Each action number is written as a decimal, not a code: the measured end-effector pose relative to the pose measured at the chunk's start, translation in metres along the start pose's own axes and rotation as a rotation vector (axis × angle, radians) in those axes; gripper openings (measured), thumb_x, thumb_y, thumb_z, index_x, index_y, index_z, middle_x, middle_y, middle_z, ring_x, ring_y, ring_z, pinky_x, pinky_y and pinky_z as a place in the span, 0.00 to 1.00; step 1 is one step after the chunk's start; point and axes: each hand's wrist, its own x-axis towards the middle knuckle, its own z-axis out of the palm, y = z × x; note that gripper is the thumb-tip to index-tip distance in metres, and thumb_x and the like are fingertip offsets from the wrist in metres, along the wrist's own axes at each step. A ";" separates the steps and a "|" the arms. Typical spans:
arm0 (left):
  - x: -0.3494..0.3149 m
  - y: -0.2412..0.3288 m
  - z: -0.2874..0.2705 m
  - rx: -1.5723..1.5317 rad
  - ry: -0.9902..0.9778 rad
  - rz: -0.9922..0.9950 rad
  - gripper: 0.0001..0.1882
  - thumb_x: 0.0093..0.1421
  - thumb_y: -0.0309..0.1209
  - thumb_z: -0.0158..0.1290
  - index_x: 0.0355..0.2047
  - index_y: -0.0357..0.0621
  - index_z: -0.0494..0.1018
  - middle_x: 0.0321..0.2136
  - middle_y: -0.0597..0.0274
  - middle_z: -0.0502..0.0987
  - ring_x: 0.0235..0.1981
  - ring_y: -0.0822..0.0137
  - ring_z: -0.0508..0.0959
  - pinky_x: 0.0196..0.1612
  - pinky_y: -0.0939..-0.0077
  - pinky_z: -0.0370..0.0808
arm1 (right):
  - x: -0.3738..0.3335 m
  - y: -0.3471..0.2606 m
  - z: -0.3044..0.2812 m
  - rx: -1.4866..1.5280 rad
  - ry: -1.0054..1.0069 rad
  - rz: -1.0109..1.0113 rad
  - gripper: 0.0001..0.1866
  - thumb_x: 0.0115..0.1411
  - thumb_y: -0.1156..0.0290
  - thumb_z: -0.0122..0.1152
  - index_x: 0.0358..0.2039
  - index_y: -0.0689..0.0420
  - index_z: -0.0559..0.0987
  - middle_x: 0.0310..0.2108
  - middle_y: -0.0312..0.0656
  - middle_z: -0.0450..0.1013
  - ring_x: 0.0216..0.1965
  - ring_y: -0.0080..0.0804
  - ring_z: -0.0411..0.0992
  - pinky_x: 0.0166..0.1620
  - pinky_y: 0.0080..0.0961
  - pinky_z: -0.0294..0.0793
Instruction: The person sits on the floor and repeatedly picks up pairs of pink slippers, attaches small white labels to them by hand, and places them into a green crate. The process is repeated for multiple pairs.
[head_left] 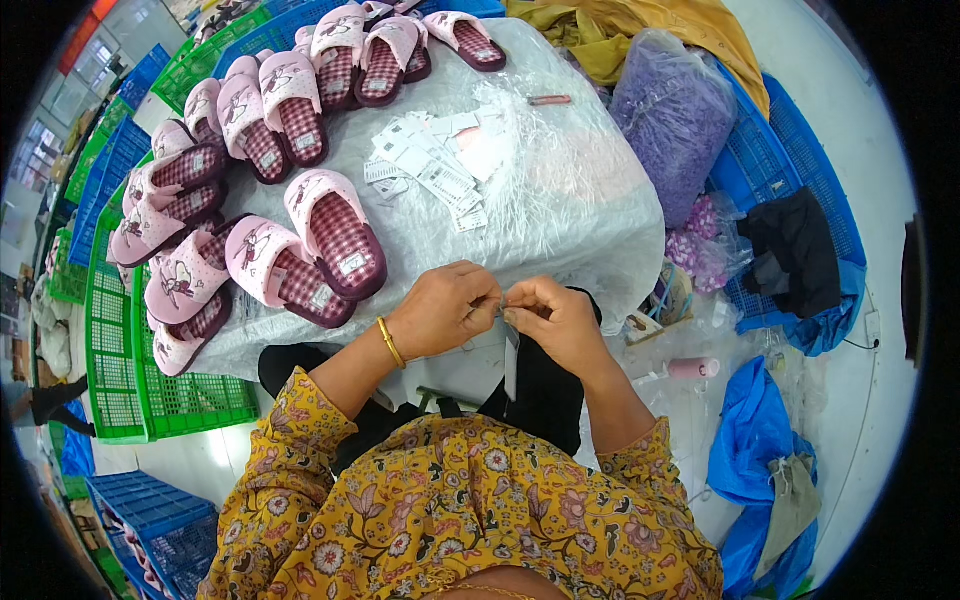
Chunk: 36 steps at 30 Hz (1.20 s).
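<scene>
My left hand and my right hand meet above my lap, at the near edge of the plastic-covered work surface. Both pinch with thumb and forefinger, their tips almost touching. Just under the right fingertips hangs a narrow pale tag, seen nearly edge-on. What lies between the left fingertips is too small to make out. Nearest the left hand stands a pair of pink slippers, one slipper overlapping its mate, both with checked dark red insoles. Beyond the hands lie loose white printed tags and a bundle of thin clear strings.
More pink slippers line the left and far edges. A small red-handled tool lies beyond the strings. Green crates stand left, a blue crate lower left. A purple-filled bag and dark cloth rest on the right.
</scene>
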 end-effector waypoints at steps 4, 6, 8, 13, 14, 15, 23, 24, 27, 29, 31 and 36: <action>0.002 -0.011 -0.003 0.033 -0.026 -0.013 0.04 0.54 0.26 0.55 0.30 0.39 0.74 0.25 0.55 0.76 0.28 0.56 0.77 0.33 0.67 0.74 | 0.008 0.010 0.011 0.062 -0.016 0.035 0.11 0.58 0.75 0.63 0.41 0.63 0.76 0.32 0.37 0.77 0.32 0.19 0.73 0.37 0.20 0.74; 0.010 -0.018 -0.013 0.089 -0.050 -0.078 0.06 0.56 0.28 0.56 0.34 0.40 0.75 0.29 0.55 0.77 0.31 0.56 0.78 0.35 0.67 0.75 | 0.009 0.015 0.018 0.089 0.008 0.037 0.13 0.59 0.75 0.62 0.43 0.64 0.75 0.32 0.37 0.76 0.32 0.18 0.72 0.38 0.19 0.73; 0.032 -0.027 -0.037 0.188 -0.065 -0.194 0.10 0.56 0.30 0.57 0.39 0.42 0.76 0.34 0.55 0.78 0.36 0.55 0.78 0.39 0.66 0.76 | 0.011 0.015 0.016 0.025 0.008 0.009 0.15 0.60 0.74 0.60 0.47 0.64 0.74 0.31 0.36 0.74 0.29 0.18 0.69 0.36 0.19 0.71; 0.075 -0.099 -0.073 0.860 -0.033 -0.054 0.22 0.52 0.31 0.58 0.50 0.51 0.73 0.51 0.63 0.74 0.54 0.59 0.71 0.56 0.61 0.67 | 0.014 0.015 0.011 -0.007 0.004 0.039 0.15 0.60 0.74 0.60 0.48 0.61 0.76 0.33 0.34 0.74 0.32 0.16 0.69 0.37 0.15 0.69; 0.079 -0.107 -0.075 0.858 -0.122 -0.059 0.21 0.53 0.31 0.57 0.50 0.52 0.73 0.51 0.63 0.74 0.54 0.59 0.71 0.55 0.62 0.68 | 0.015 0.018 0.012 0.022 0.016 0.040 0.15 0.60 0.73 0.60 0.48 0.61 0.77 0.32 0.34 0.74 0.31 0.17 0.68 0.36 0.16 0.69; 0.082 -0.113 -0.077 0.853 -0.211 -0.067 0.21 0.54 0.31 0.56 0.50 0.52 0.73 0.51 0.62 0.74 0.54 0.59 0.71 0.55 0.62 0.68 | 0.015 0.024 0.013 0.052 0.025 0.042 0.15 0.60 0.72 0.60 0.47 0.61 0.77 0.31 0.34 0.74 0.29 0.17 0.67 0.35 0.17 0.69; 0.084 -0.127 -0.072 0.988 -0.297 0.093 0.12 0.54 0.27 0.49 0.40 0.43 0.72 0.41 0.59 0.77 0.43 0.59 0.77 0.48 0.65 0.73 | 0.004 0.036 0.008 0.043 0.061 0.040 0.15 0.61 0.70 0.60 0.48 0.61 0.77 0.33 0.35 0.75 0.31 0.18 0.69 0.36 0.18 0.70; 0.084 -0.118 -0.075 0.995 -0.296 0.080 0.12 0.54 0.27 0.49 0.39 0.43 0.72 0.39 0.60 0.77 0.42 0.59 0.77 0.48 0.66 0.73 | 0.004 0.034 0.010 0.032 0.065 0.019 0.14 0.61 0.71 0.60 0.47 0.61 0.77 0.33 0.35 0.75 0.31 0.17 0.68 0.36 0.18 0.70; 0.074 -0.113 -0.079 0.974 -0.149 0.122 0.10 0.53 0.27 0.50 0.37 0.44 0.73 0.34 0.60 0.77 0.39 0.59 0.78 0.46 0.66 0.73 | 0.006 0.028 0.014 0.079 0.066 -0.010 0.12 0.62 0.73 0.59 0.45 0.62 0.78 0.33 0.33 0.74 0.31 0.16 0.67 0.36 0.17 0.69; 0.069 -0.111 -0.079 0.903 -0.096 0.170 0.08 0.53 0.27 0.51 0.35 0.44 0.73 0.32 0.59 0.77 0.38 0.59 0.78 0.45 0.65 0.74 | 0.004 0.023 0.015 0.122 0.080 0.004 0.10 0.62 0.74 0.59 0.43 0.62 0.78 0.32 0.32 0.73 0.31 0.16 0.67 0.37 0.17 0.68; 0.064 -0.105 -0.081 0.842 -0.092 0.180 0.08 0.52 0.27 0.51 0.34 0.44 0.73 0.32 0.59 0.77 0.37 0.59 0.78 0.44 0.65 0.74 | 0.003 0.017 0.016 0.165 0.096 0.019 0.08 0.61 0.74 0.59 0.40 0.62 0.77 0.32 0.31 0.72 0.31 0.16 0.66 0.37 0.16 0.68; 0.046 -0.096 -0.080 0.712 0.050 0.309 0.12 0.51 0.28 0.53 0.38 0.43 0.76 0.40 0.59 0.80 0.44 0.59 0.79 0.48 0.66 0.75 | 0.003 0.020 0.012 0.242 0.137 -0.025 0.06 0.62 0.74 0.59 0.39 0.59 0.76 0.34 0.31 0.71 0.34 0.17 0.66 0.41 0.16 0.67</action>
